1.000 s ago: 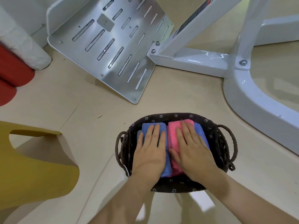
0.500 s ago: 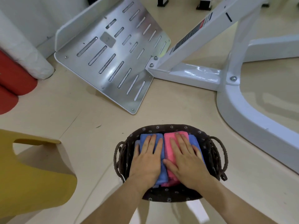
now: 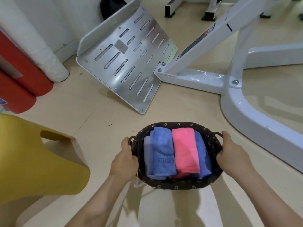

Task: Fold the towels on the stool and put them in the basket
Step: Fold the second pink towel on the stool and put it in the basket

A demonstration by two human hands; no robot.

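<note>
The dark woven basket (image 3: 177,186) sits low in the near middle of the room, over the beige floor (image 3: 98,112) – I cannot tell whether it rests there or is lifted. The hands are well apart, 1 on each side. The left hand (image 3: 124,163) grips the left handle (image 3: 132,139), and the right hand (image 3: 229,151) grips the right handle (image 3: 218,134), fingers curled round the rim.

Inside lie 4 folded towels side by side: a pale one (image 3: 146,154) at the far left, a blue towel (image 3: 162,153) lettered "FITNES", a pink towel (image 3: 185,149), and another blue one (image 3: 202,158) at the right.

The yellow stool (image 3: 32,161) stands near left – nothing on the part in view. Farther off are a slotted metal plate (image 3: 127,63), a white machine frame (image 3: 246,122) and red rolls (image 3: 24,76).
</note>
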